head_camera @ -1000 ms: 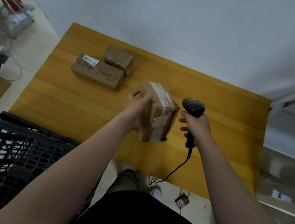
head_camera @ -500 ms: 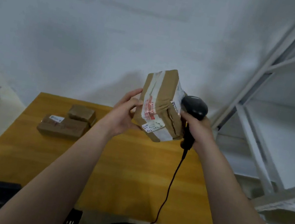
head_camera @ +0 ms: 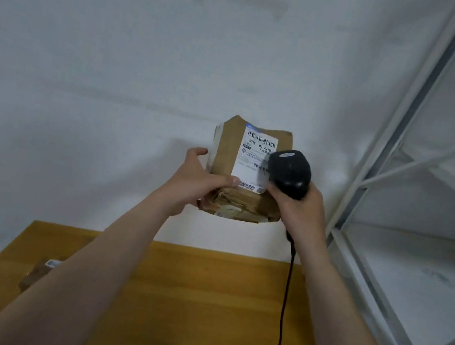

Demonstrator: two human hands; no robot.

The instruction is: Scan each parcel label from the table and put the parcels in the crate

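Label [head_camera: 255, 159] lower right: covered by scanner [head_camera: 289, 171].
Table parcel [head_camera: 36, 275]: mostly behind left forearm.
Label small print: illegible.

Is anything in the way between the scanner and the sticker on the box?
Nothing visible. The scanner in the right hand sits right against the white label on the parcel, covering its right edge. The left hand only touches the label's lower corner.

I hold a brown cardboard parcel [head_camera: 224, 156] up at frame centre, well above the table, its white label [head_camera: 254, 159] with barcodes facing me. Its lower face is creased and taped. At lower left of the frame, another brown parcel [head_camera: 35, 275] lies on the wood, mostly hidden behind my forearm.
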